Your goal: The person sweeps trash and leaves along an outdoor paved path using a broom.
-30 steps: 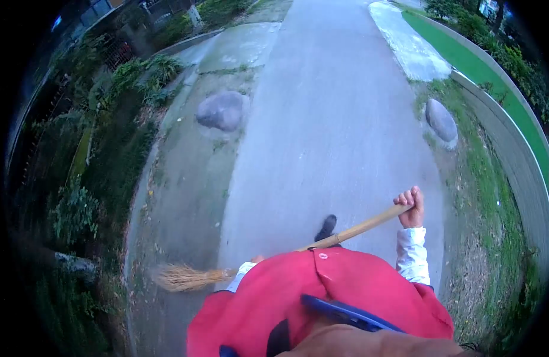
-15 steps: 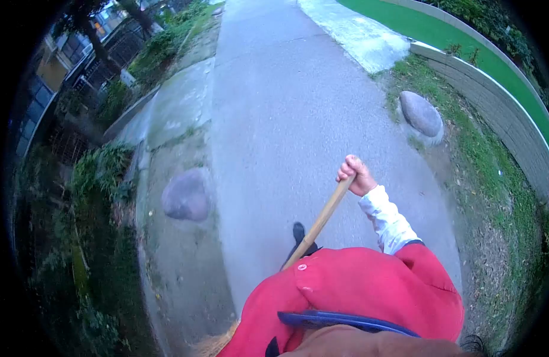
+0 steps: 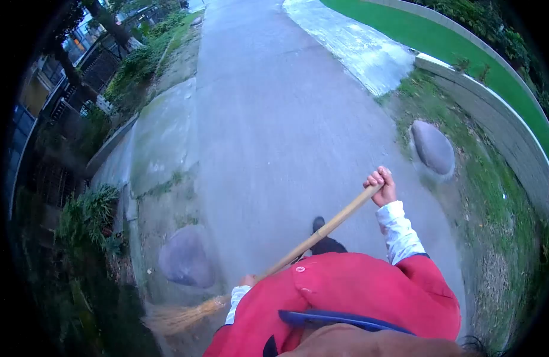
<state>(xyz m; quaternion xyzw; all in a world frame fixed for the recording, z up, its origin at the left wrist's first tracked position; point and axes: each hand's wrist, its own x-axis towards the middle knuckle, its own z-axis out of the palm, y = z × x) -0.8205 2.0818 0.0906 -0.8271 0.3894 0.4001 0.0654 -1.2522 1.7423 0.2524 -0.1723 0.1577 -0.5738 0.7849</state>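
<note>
Head view: clock directions run from the middle of the view. The broom (image 3: 337, 221) slants from 3 o'clock down to 7 o'clock, its long pale handle crossing in front of the red garment (image 3: 369, 285). At 3 o'clock the right hand (image 3: 381, 185) has its grip closed around the handle's upper end, with the fingers curled over it. Between 6 and 7 o'clock the left hand (image 3: 247, 280) is at the lower handle; its fingers are too small to make out, so I cannot tell how its grip stands.

A round button (image 3: 300, 269) sits on the garment; any lettering on it is too small to read. At 10 o'clock, a white patch (image 3: 104, 105) by a tree trunk is too blurred to tell if it carries writing.

The bristles (image 3: 178, 316), at 7 o'clock, are blurred, and whether they touch the ground is unclear. Just above them lies a boulder (image 3: 187, 257); another stone (image 3: 433, 147) lies near 3 o'clock. A dark shoe (image 3: 318, 224) shows between 4 and 5 o'clock, partly cut off by clothing, on the grey path (image 3: 274, 119).
</note>
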